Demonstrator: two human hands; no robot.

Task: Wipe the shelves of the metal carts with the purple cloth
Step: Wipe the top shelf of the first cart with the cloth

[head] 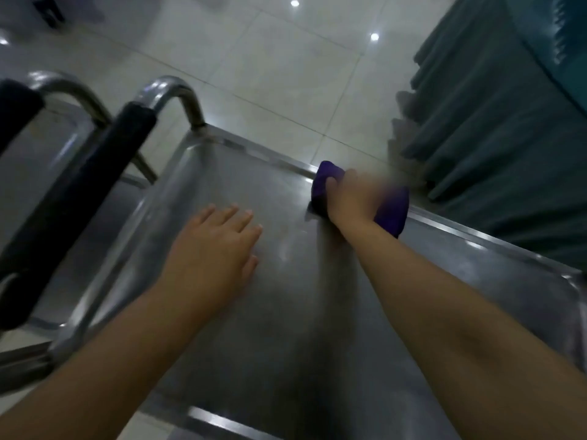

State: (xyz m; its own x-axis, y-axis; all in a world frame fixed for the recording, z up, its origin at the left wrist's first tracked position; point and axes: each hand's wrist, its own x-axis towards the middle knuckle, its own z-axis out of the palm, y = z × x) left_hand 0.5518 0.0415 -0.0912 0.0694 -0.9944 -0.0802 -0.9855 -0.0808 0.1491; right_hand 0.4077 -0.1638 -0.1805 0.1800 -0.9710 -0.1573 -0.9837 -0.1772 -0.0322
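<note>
The top shelf (247, 192) of a steel cart fills the middle of the view. My right hand (352, 198) grips the bunched purple cloth (392, 211) and holds it down on the shelf beside the far raised rim; the hand is blurred. My left hand (219, 239) lies flat on the shelf with its fingers straight and spread, nearer the handle end, holding nothing.
The cart's handle (104, 163) with black padding rises at the left. Behind it stands a second cart (38, 141) with the same kind of handle. A teal pleated tablecloth (495, 128) hangs close at the right. Pale glossy floor tiles (270, 65) lie beyond.
</note>
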